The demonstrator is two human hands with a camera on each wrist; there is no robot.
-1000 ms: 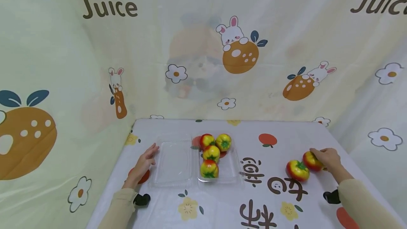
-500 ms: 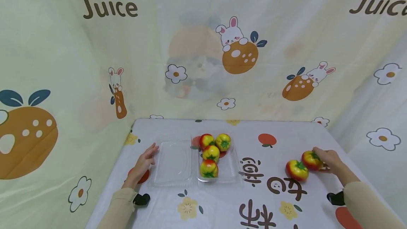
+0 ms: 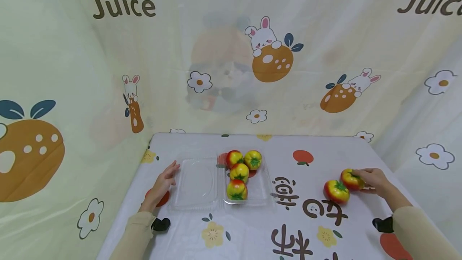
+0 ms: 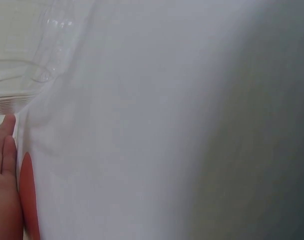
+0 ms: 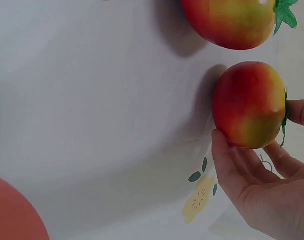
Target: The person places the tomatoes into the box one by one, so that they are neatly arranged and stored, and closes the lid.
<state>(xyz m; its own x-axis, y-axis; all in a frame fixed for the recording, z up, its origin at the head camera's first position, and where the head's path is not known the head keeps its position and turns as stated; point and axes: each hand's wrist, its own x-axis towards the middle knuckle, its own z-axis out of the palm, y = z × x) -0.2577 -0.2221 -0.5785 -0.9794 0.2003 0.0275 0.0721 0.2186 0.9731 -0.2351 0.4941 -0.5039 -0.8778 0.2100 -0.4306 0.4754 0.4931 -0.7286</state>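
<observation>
Fruit in the right hand shades red to yellow, green-leaved.

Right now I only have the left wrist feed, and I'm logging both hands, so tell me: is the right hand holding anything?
Observer: Yes, the right hand grips a red-and-yellow fruit, with the thumb at its green leafy top.

Operator: My feed shows no fruit at all. Is there another loose one near it?

Observer: One, a second fruit on the tablecloth, on the side toward the middle of the table.

Operator: Upper left, I get part of a clear plastic container. Anything in it?

Observer: It lies open, and its right half holds four fruits.
</observation>
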